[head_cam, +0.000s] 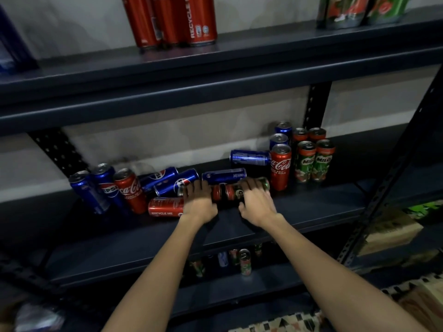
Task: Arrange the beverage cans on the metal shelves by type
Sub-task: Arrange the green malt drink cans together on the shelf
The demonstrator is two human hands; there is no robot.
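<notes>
On the middle metal shelf (311, 207) lie and stand mixed cans. My left hand (199, 200) grips a lying Milo can (215, 192). My right hand (256, 200) grips a second lying Milo can (266, 184), end to end with the first. Lying Pepsi cans (224, 175) rest just behind my hands, and a lying Coca-Cola can (165, 207) sits left of my left hand. At the left stand Pepsi cans (105, 185) and a Coca-Cola can (130, 190), all tilted. At the right stand a Coca-Cola can (280, 166) and Milo cans (315, 161).
The upper shelf (215, 65) carries upright Coca-Cola cans (177, 20), green cans (359, 10) at the right and something blue at the far left. A lower shelf holds several cans (244, 261). A perforated upright post (388, 178) stands at the right.
</notes>
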